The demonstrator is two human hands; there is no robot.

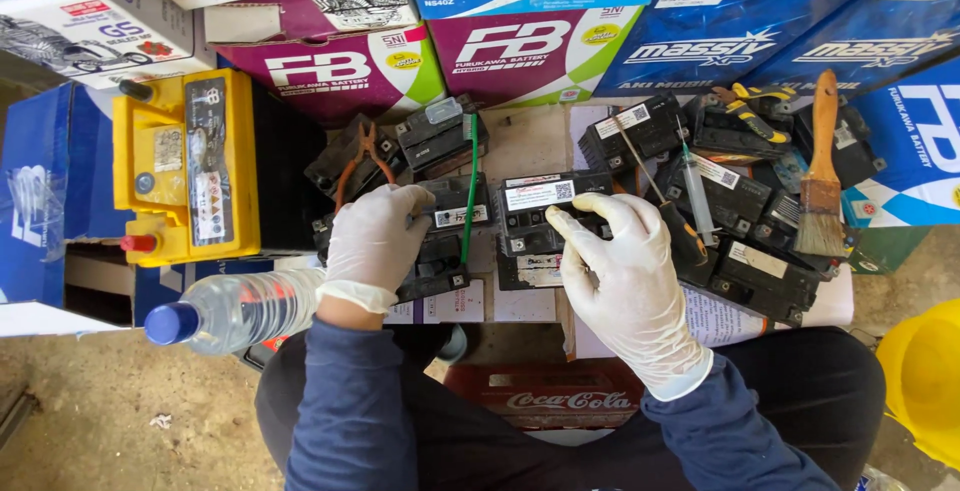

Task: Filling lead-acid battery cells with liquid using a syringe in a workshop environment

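Both my hands wear white gloves, with dark blue sleeves behind them. My left hand (375, 241) rests on a small black battery (455, 201) at the middle left, fingers curled over its near edge. My right hand (625, 271) grips another small black battery (545, 211) with a white label, thumb and fingers around its right end. A green rod (470, 186) stands between the two batteries. Several more small black batteries lie behind and to the right.
A large yellow-topped battery (195, 166) stands at left. A clear plastic bottle with a blue cap (235, 309) lies near my left arm. Pliers (365, 151), a screwdriver (665, 201), a syringe (698, 191) and a paintbrush (822, 166) lie among the batteries. Cardboard boxes (530, 51) line the back.
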